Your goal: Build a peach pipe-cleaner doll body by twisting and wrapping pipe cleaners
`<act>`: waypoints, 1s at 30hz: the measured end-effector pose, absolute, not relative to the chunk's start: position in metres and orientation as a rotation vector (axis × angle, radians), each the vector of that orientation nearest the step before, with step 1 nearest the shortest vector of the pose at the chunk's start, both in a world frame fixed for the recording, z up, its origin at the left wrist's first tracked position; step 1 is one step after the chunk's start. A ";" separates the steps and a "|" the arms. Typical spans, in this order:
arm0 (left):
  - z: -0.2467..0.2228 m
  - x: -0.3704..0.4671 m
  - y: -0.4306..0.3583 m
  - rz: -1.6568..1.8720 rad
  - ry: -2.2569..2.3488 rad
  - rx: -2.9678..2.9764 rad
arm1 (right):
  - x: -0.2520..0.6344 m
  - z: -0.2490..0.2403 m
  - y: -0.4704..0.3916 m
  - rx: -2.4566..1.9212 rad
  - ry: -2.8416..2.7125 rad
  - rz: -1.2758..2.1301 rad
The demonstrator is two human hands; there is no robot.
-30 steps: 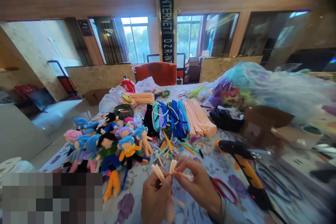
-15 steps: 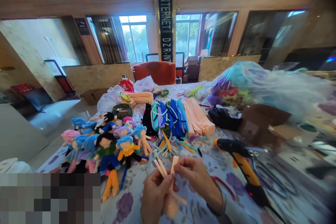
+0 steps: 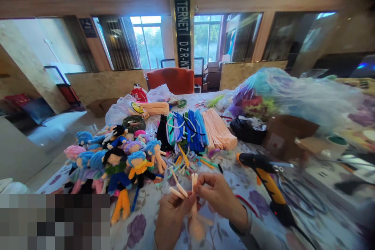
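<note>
A peach pipe-cleaner doll body (image 3: 197, 228), with a rounded blurred lower end, hangs below my fingers. My left hand (image 3: 174, 216) is closed around its middle, thumb on top. Loose peach stems (image 3: 178, 190) fan out up and to the left from that grip. My right hand (image 3: 218, 197) pinches a short upright bundle of peach stem ends (image 3: 194, 180), close beside the left thumb. Fingers hide where the stems join. Left of my hands sits a cluster of finished-looking pipe-cleaner dolls (image 3: 115, 164) with blue, black, pink and purple hair.
Bundles of blue pipe cleaners (image 3: 191, 131) and peach pipe cleaners (image 3: 218, 131) lie ahead, with scattered offcuts (image 3: 184, 160) nearer. A yellow-black glue gun (image 3: 268, 185) and red-handled scissors (image 3: 247, 206) lie to the right. Behind are a cardboard box (image 3: 288, 134) and a large plastic bag (image 3: 281, 90).
The loose stems above my left hand have spread wider, one tipping left. Both hands keep their grip nearly in place. The whole view has shifted slightly.
</note>
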State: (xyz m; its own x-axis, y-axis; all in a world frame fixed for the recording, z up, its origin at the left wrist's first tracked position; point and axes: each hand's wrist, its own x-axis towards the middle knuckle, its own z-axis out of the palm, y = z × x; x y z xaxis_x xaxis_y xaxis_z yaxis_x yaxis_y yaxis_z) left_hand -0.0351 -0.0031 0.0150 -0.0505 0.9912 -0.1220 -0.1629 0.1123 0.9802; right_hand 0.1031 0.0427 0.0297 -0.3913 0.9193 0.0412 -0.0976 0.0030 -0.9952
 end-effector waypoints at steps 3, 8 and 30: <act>0.014 -0.034 -0.003 1.284 1.139 0.915 | 0.104 0.032 0.043 -0.916 -1.420 1.573; 0.017 -0.034 0.000 1.342 1.170 0.831 | 0.105 0.035 0.043 -0.905 -1.473 1.560; 0.024 -0.035 0.003 1.417 1.266 0.657 | 0.106 0.035 0.042 -1.027 -1.849 0.893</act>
State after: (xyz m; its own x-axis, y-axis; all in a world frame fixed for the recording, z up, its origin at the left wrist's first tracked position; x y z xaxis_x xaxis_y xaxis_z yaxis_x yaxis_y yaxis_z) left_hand -0.0350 0.0028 0.0241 -0.2735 0.9310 -0.2416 -0.3443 0.1398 0.9284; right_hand 0.1064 0.0421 0.0347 -0.3304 0.8903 0.3135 0.3078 0.4156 -0.8559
